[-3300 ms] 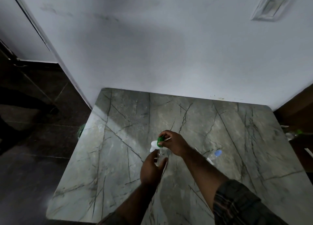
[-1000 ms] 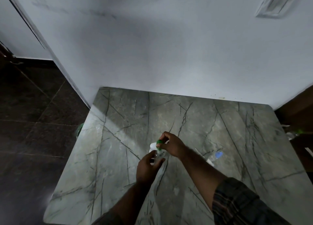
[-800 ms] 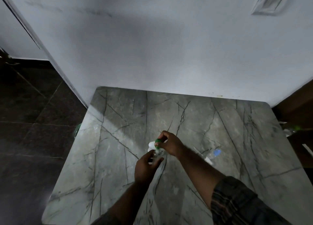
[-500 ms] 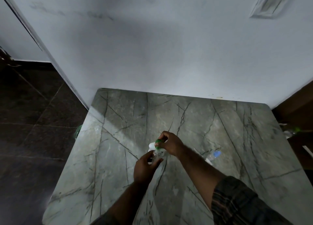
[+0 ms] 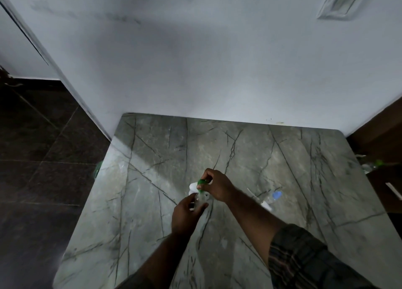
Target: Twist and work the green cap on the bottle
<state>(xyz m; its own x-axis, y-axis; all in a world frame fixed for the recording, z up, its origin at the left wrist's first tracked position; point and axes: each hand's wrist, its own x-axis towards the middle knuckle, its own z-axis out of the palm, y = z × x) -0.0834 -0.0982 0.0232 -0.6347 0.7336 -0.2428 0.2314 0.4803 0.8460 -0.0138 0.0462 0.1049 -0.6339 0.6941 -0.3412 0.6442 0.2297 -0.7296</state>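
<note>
A small clear bottle point(image 5: 200, 200) stands upright over the middle of the grey marble table point(image 5: 282, 162). My left hand point(image 5: 186, 215) grips the bottle's body from the near side. Above it, my right hand point(image 5: 217, 185) pinches the green cap point(image 5: 201, 181) at the bottle's top between thumb and fingers. A white object point(image 5: 193, 187) shows just behind the cap, partly hidden by my fingers. Most of the bottle is covered by my hands.
A second clear bottle with a blue cap point(image 5: 275, 196) lies on the table to the right of my hands. The white wall point(image 5: 195, 60) runs along the table's far edge. Dark tiled floor point(image 5: 43, 158) is left; a green-capped bottle point(image 5: 375, 164) sits off the right edge.
Both hands stay on the bottle and cap in nearly the same place. The right hand's fingers have shifted slightly on the green cap.
</note>
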